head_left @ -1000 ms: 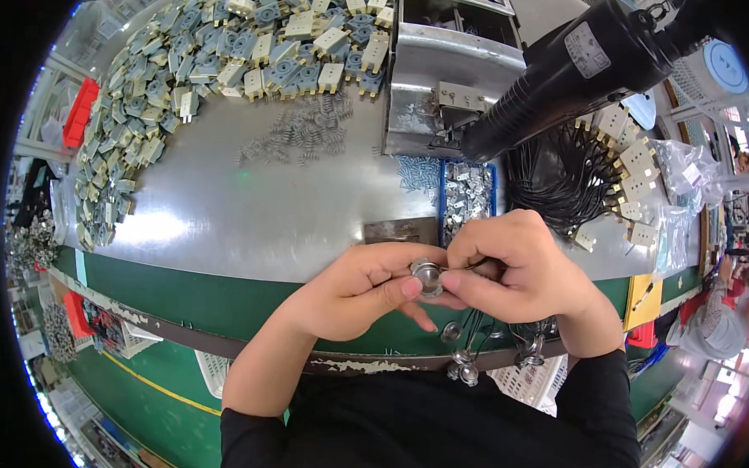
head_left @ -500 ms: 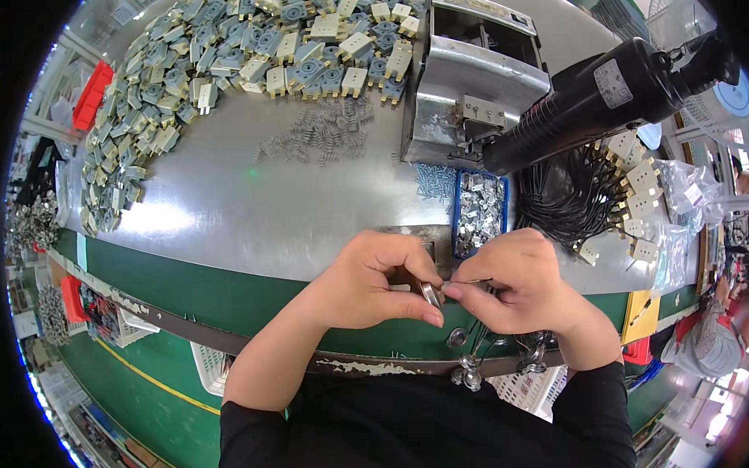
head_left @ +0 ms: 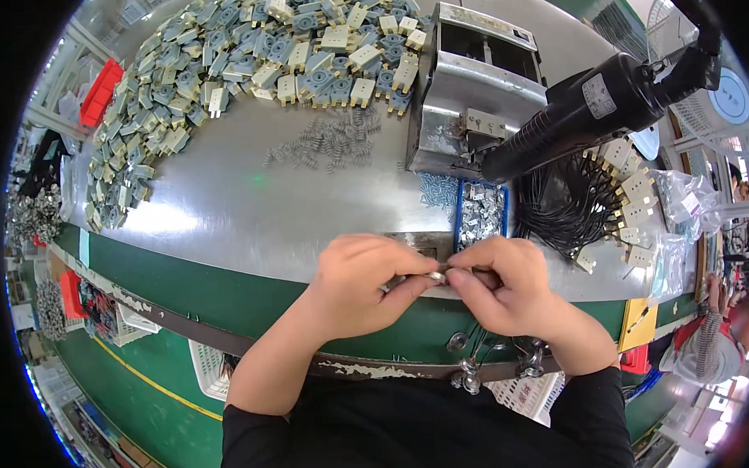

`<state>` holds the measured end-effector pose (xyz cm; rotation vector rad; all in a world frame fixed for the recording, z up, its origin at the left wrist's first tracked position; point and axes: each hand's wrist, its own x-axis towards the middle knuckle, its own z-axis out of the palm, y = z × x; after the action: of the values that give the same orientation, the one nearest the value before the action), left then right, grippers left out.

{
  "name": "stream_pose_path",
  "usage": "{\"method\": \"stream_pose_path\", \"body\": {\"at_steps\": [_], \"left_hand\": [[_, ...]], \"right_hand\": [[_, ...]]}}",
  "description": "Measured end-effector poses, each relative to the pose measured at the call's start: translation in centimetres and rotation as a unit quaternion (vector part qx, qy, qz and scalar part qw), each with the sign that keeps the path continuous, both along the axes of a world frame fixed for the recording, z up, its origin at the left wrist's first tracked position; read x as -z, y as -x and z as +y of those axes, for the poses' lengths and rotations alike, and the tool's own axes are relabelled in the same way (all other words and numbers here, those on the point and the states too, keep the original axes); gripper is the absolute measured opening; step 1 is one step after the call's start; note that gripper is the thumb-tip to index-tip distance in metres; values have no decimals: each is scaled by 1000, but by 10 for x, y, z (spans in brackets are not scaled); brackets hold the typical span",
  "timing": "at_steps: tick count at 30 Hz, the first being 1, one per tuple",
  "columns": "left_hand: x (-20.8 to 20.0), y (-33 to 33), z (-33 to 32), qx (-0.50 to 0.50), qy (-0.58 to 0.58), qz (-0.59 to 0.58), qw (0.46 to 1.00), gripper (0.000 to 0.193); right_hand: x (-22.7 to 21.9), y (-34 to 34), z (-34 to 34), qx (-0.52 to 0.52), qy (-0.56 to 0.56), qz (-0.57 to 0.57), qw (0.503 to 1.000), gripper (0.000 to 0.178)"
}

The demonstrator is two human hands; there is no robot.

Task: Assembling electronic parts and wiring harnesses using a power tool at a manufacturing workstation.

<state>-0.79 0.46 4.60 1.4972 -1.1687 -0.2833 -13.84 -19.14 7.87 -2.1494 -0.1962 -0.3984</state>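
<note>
Above the table's front edge, my left hand [head_left: 361, 282] pinches a small round metal piece [head_left: 437, 277] between thumb and fingertips. My right hand [head_left: 508, 280] meets it there, thumb and index finger pressed together at the piece's side. What lies inside the right hand's pinch is too small and covered to make out. Just below, several round metal discs on wires [head_left: 468, 369] hang over the edge. Beyond my fingers lies a flat metal block [head_left: 416, 242], partly hidden.
A blue tray [head_left: 458, 219] of small metal clips stands beyond my hands, beside blue screws [head_left: 437, 188]. Springs [head_left: 330, 141] and a large heap of grey-and-cream housings [head_left: 302, 51] lie farther back. At right are a black power screwdriver [head_left: 581, 111], a metal fixture [head_left: 448, 108] and black cables [head_left: 567, 207].
Both hands have risen slightly and drawn closer together. The round piece has turned from showing its face to lying nearly edge-on, more covered by fingers.
</note>
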Motion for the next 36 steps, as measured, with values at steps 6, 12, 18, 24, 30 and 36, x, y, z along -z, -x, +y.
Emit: {"method": "stream_pose_path", "body": {"at_steps": [6,12,18,24,30,36], "left_hand": [[18,0,-13,-158,94,-285,941,33],[30,17,-20,-219,120,-265,931,31],[4,14,-9,81,-67,54,993,22],[22,19,-4,278,47,650,705,30],[3,17,-6,97,-15,385,918,17],[6,26,-19,-68,11,69,995,18]], "right_hand": [[-2,3,-8,-10,-131,108,986,34],[5,9,-6,3,-106,74,992,33],[5,13,-15,-18,-142,71,987,27],[3,8,-23,-74,-98,15,992,33],[2,10,-12,-49,-81,15,995,49],[10,9,-3,-5,-105,19,994,49]]}}
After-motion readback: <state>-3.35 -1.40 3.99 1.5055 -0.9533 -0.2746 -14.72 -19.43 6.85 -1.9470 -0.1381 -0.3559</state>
